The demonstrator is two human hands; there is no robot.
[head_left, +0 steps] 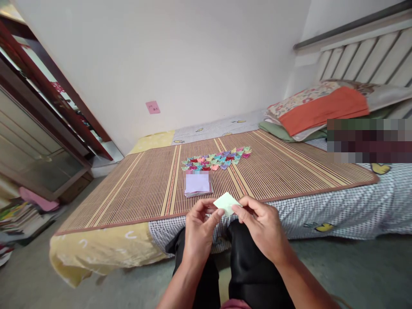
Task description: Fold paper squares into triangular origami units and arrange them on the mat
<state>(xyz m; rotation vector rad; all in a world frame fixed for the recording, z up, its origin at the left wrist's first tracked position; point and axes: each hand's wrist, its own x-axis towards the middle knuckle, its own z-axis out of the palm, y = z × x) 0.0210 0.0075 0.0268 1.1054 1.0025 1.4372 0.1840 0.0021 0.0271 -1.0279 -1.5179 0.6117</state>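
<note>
Between both hands, above the knees, is a small pale green paper (227, 202), turned like a diamond. My left hand (203, 221) pinches its left lower edge between thumb and fingers. On the other side my right hand (260, 221) grips the right corner, thumb on top. Just beyond the hands, a stack of square papers (197, 183) with a pale lilac sheet on top lies on the woven mat (144, 184). Behind the stack sit rows of small folded paper pieces (215, 160) in many colours.
The mat covers a bed with a checked sheet (322, 214) hanging over its front edge. Folded bedding (325, 109) is piled at the right. A pink note (152, 107) is on the wall, and a cabinet (38, 137) stands at the left.
</note>
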